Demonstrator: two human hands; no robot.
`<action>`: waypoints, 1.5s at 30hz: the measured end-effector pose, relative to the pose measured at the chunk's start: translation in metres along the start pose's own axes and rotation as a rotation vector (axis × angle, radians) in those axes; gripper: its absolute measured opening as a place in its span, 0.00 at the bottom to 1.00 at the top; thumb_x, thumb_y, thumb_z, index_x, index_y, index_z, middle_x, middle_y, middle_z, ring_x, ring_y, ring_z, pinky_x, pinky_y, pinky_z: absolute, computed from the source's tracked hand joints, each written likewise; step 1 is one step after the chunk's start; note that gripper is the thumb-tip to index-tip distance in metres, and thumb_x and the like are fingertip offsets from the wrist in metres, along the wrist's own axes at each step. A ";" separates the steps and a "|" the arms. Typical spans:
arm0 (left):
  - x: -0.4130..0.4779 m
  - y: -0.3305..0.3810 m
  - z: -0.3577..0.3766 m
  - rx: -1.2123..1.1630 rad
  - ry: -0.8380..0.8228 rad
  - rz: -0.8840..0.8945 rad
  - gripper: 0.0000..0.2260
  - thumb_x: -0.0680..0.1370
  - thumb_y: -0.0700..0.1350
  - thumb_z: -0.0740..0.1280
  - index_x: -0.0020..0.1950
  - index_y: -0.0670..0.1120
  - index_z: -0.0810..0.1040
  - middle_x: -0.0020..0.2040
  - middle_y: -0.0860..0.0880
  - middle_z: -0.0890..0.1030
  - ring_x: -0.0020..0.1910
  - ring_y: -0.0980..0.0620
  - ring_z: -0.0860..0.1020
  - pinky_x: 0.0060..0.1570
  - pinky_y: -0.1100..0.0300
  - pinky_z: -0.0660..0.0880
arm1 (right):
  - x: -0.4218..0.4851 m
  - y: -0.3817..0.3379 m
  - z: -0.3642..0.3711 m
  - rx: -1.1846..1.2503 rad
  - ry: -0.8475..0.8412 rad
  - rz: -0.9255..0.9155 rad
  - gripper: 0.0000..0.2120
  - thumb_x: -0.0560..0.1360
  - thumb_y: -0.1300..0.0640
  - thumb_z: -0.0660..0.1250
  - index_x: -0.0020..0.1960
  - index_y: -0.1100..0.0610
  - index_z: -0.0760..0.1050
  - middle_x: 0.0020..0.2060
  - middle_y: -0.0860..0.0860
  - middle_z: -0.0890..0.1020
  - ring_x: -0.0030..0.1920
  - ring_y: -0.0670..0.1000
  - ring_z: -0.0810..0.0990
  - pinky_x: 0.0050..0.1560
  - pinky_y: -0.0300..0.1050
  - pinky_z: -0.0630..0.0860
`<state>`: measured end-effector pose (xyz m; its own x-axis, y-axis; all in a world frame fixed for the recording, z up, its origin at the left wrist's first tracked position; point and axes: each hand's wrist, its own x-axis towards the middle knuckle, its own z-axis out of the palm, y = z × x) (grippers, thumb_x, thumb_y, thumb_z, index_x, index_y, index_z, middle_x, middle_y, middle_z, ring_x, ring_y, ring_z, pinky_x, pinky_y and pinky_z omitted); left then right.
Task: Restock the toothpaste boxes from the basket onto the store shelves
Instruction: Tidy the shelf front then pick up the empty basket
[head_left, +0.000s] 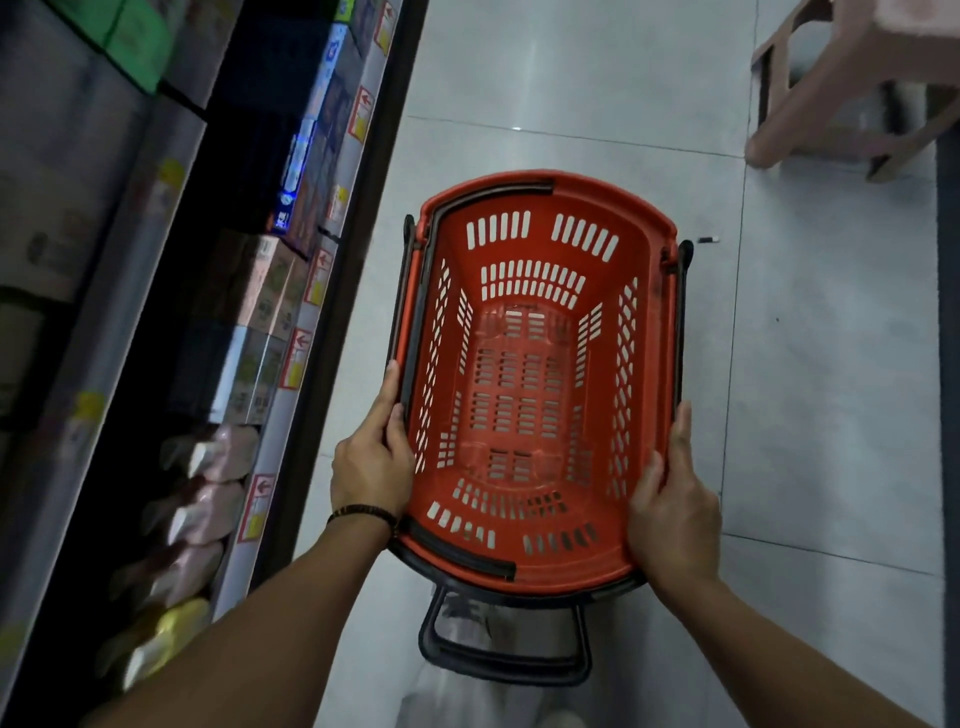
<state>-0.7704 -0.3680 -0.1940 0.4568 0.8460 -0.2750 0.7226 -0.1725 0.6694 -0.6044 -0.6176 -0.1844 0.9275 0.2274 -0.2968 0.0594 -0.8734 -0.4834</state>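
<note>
The red basket (540, 205) is held above the tiled floor (810, 364). Its left rim and black handle are gripped by the left hand (371, 467), and its right rim is clasped by the right hand (670, 499). Boxes (265, 291), too blurred to be read, are stacked on the store shelves (171, 171) just left of the basket. A pink stool (841, 88) is set well apart.

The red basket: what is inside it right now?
Nothing shows inside the red basket: only its bare slotted bottom and walls. The left hand and right hand grip its sides, covering only bits of the rim.
</note>
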 end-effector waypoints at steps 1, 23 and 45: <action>-0.013 -0.008 -0.002 -0.003 0.004 0.000 0.23 0.87 0.55 0.56 0.77 0.77 0.58 0.40 0.51 0.84 0.36 0.52 0.83 0.43 0.49 0.85 | -0.013 0.006 0.000 0.005 -0.001 -0.004 0.32 0.88 0.49 0.54 0.85 0.38 0.41 0.36 0.53 0.76 0.32 0.46 0.72 0.40 0.47 0.70; -0.289 -0.158 -0.045 -0.037 -0.008 -0.032 0.22 0.87 0.54 0.57 0.80 0.71 0.60 0.45 0.59 0.81 0.42 0.57 0.83 0.50 0.56 0.83 | -0.290 0.154 0.021 -0.020 0.020 0.001 0.32 0.87 0.50 0.56 0.86 0.38 0.44 0.35 0.52 0.74 0.31 0.48 0.69 0.38 0.48 0.68; -0.566 -0.313 -0.094 0.069 -0.012 -0.069 0.22 0.87 0.57 0.54 0.77 0.78 0.55 0.42 0.53 0.83 0.37 0.52 0.82 0.45 0.46 0.85 | -0.581 0.295 0.031 -0.041 -0.037 0.041 0.34 0.87 0.47 0.56 0.83 0.31 0.39 0.43 0.62 0.83 0.36 0.58 0.77 0.43 0.55 0.78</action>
<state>-1.3035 -0.7451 -0.1834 0.4103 0.8513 -0.3271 0.7864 -0.1485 0.5996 -1.1371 -0.9939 -0.1801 0.9151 0.2063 -0.3466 0.0376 -0.8992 -0.4360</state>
